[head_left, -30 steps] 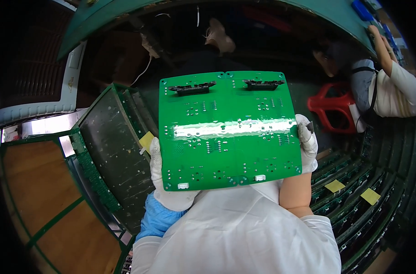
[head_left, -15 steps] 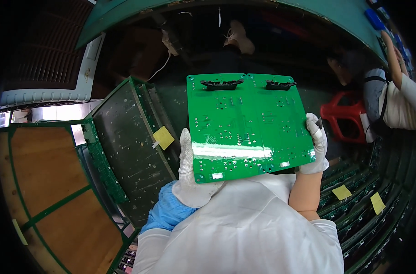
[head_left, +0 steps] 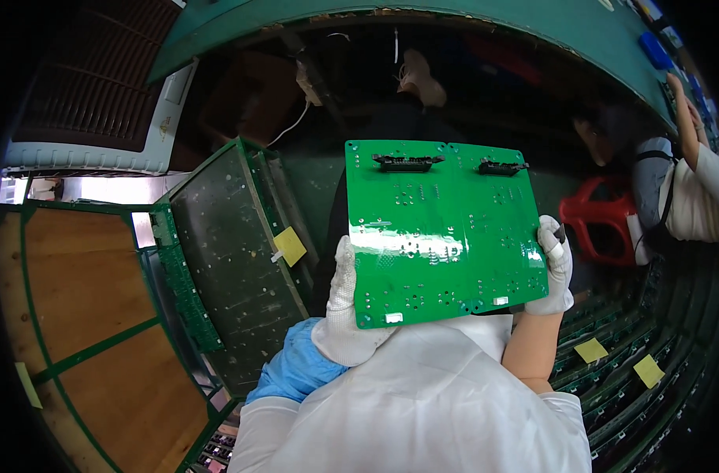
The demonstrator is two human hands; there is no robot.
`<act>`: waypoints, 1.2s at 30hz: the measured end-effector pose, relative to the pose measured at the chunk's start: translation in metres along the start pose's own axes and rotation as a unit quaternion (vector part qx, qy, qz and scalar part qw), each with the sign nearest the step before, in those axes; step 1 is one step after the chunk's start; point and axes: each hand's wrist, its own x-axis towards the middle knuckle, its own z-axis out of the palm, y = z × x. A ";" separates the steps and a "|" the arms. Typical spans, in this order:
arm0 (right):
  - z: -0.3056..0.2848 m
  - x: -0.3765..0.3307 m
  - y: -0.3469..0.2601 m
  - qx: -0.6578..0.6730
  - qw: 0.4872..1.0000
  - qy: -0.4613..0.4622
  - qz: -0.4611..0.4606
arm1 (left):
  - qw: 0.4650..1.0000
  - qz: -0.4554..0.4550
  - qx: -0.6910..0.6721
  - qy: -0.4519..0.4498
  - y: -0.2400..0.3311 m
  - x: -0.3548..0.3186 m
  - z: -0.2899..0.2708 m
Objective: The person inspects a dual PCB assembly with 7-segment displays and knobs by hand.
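Observation:
Between my two hands I hold a large green circuit board (head_left: 446, 260), its face turned up toward me. Two black connectors (head_left: 408, 162) stand along its far edge, and a small white part sits near each near corner. My left hand (head_left: 345, 307), in a white knit glove with a blue sleeve behind it, grips the left edge, thumb upright and fingers hidden beneath. My right hand (head_left: 556, 272), gloved in white with a dark fingertip patch, closes on the right edge. A bright glare band crosses the board's middle.
To the left stand a dark green metal rack (head_left: 225, 244) with a yellow note (head_left: 290, 246) and a green-framed wooden panel (head_left: 99, 276). Racked boards (head_left: 620, 394) fill the lower right. A red stool (head_left: 600, 221) and another person (head_left: 687, 189) are at right; a green table (head_left: 493, 22) spans the far side.
The board and both hands have shifted a little right and down in the view, as has much of the scene. The glare band on the board has moved up toward its far edge.

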 end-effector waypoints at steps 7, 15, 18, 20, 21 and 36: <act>-0.009 0.006 0.004 -0.039 0.999 -0.020 0.007 | 0.998 -0.037 0.014 -0.041 0.004 -0.002 0.006; 0.000 0.004 0.005 -0.063 0.998 0.007 -0.004 | 0.988 -0.026 0.116 -0.095 0.009 -0.004 -0.005; 0.000 0.005 0.000 -0.102 0.994 -0.025 -0.012 | 0.995 -0.011 0.056 -0.082 0.008 -0.007 -0.015; 0.002 0.003 0.003 -0.114 0.992 -0.052 -0.027 | 0.991 -0.032 -0.099 -0.079 0.015 -0.006 -0.030; 0.003 0.002 0.003 -0.112 0.992 -0.050 -0.027 | 0.992 -0.035 -0.097 -0.078 0.017 -0.007 -0.031; -0.002 -0.003 0.004 -0.117 0.986 -0.060 -0.104 | 0.990 -0.004 -0.132 -0.049 0.009 -0.016 -0.056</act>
